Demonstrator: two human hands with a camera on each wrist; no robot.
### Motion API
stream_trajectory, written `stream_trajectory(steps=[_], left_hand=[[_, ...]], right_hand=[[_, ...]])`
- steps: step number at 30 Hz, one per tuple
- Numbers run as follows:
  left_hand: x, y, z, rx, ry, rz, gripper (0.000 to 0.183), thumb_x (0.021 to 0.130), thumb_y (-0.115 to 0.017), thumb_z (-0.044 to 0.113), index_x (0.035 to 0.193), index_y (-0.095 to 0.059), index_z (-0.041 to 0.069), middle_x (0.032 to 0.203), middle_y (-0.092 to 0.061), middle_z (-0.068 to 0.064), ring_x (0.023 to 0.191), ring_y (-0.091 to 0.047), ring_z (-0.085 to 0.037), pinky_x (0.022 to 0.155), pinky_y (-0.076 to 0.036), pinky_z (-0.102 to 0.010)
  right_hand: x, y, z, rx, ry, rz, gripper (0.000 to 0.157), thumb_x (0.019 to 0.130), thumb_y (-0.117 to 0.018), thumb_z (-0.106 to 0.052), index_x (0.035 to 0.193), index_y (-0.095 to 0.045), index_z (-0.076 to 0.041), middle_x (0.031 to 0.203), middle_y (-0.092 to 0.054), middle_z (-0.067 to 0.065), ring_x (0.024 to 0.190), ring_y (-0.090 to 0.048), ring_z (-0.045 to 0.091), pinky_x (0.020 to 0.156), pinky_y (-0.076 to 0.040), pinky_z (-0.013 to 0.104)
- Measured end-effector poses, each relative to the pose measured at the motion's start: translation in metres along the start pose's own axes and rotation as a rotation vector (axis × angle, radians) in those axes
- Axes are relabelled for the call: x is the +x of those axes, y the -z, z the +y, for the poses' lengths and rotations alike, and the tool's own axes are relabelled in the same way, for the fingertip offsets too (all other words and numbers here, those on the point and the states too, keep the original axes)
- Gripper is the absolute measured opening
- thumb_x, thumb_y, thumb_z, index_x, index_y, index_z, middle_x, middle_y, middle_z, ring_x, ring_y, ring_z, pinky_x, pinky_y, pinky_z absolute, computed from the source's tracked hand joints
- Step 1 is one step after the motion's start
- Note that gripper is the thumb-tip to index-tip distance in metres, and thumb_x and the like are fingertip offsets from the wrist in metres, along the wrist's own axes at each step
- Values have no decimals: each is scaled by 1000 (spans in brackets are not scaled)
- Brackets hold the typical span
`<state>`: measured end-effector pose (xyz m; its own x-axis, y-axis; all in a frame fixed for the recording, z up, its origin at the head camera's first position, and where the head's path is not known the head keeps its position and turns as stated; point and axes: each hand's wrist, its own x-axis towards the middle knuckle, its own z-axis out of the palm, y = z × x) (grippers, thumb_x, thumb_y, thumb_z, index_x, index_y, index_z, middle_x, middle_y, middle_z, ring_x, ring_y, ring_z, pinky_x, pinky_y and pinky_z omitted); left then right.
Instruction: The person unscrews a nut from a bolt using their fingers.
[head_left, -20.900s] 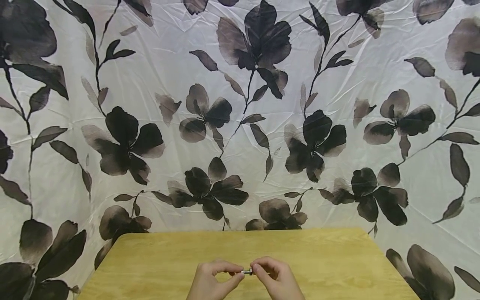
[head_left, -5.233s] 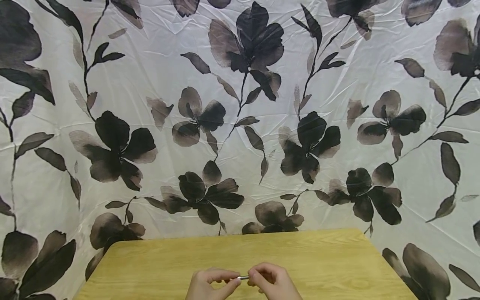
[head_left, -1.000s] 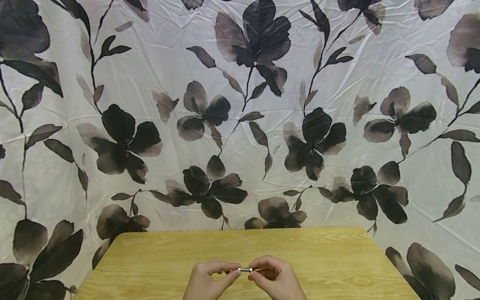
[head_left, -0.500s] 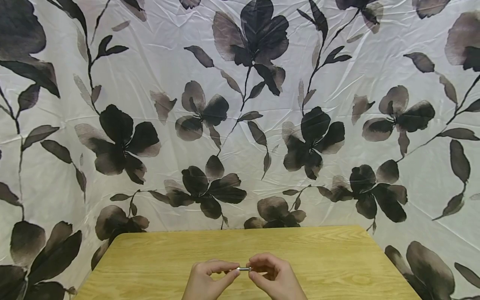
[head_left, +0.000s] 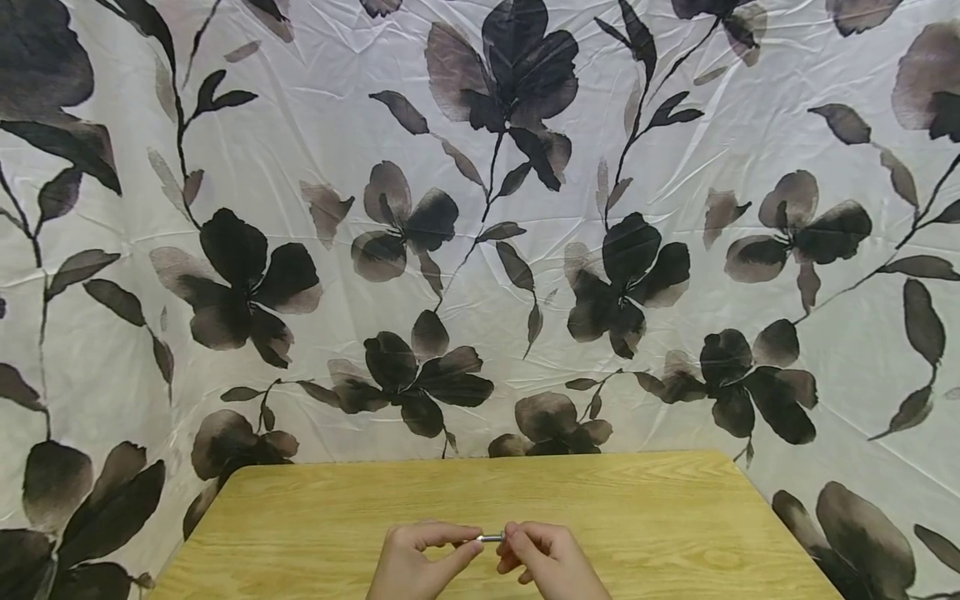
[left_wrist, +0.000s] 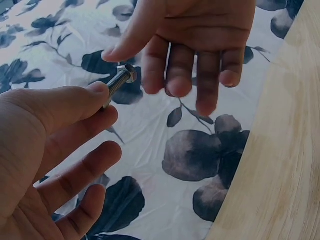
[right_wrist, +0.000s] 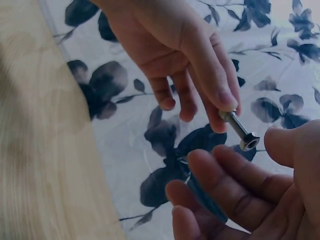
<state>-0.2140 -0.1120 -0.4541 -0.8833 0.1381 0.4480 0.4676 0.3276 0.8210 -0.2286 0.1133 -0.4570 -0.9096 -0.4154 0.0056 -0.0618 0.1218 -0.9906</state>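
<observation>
My left hand [head_left: 420, 558] pinches a small metal bolt [left_wrist: 118, 84] between thumb and index finger, its other fingers spread loosely. The bolt points across to my right hand [head_left: 553, 560], its threaded shaft bare between the hands. A hex nut [right_wrist: 249, 142] sits on the shaft's end nearest the right hand. In both wrist views the right thumb and fingers stand on either side of the nut with a gap, fingers fairly straight. From the head view the right fingertips overlap the nut's end. The left fingertips hide the bolt's other end.
A light wood-grain table [head_left: 330, 500] lies below the hands. Behind and around it hangs a white curtain [head_left: 315, 125] printed with dark flowers, wrinkled in places.
Half a second ago the right thumb and index finger stood further apart around the nut; now they are closer together in the head view. The left hand keeps its pinch on the bolt.
</observation>
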Motion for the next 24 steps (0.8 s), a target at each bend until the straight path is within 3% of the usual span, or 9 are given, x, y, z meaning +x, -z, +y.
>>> stream_trajectory(steps=[7, 17, 24], left_hand=[[2, -1, -2, -26, -10, -14, 11, 88, -83, 26, 96, -85, 18, 84, -79, 6, 76, -72, -4, 72, -59, -26], [2, -1, -3, -48, -43, 5, 11, 83, -87, 19, 94, -85, 18, 85, -79, 7, 77, -73, -5, 70, -61, -30], [0, -1, -2, -52, -49, -38, 10, 85, -86, 20, 93, -85, 14, 88, -80, 4, 81, -73, -6, 70, -60, -27]], right_hand=[[0, 0, -2, 32, 36, 2, 51, 108, -52, -39, 108, -70, 9, 95, -76, 12, 88, -71, 12, 74, -58, 28], [3, -1, -1, -7, 38, 40, 49, 109, -51, -37, 108, -71, 9, 93, -76, 11, 84, -71, 13, 72, -57, 29], [1, -3, 1, -27, 46, 51, 48, 108, -55, -37, 101, -73, 6, 86, -75, 9, 79, -69, 12, 70, -56, 29]])
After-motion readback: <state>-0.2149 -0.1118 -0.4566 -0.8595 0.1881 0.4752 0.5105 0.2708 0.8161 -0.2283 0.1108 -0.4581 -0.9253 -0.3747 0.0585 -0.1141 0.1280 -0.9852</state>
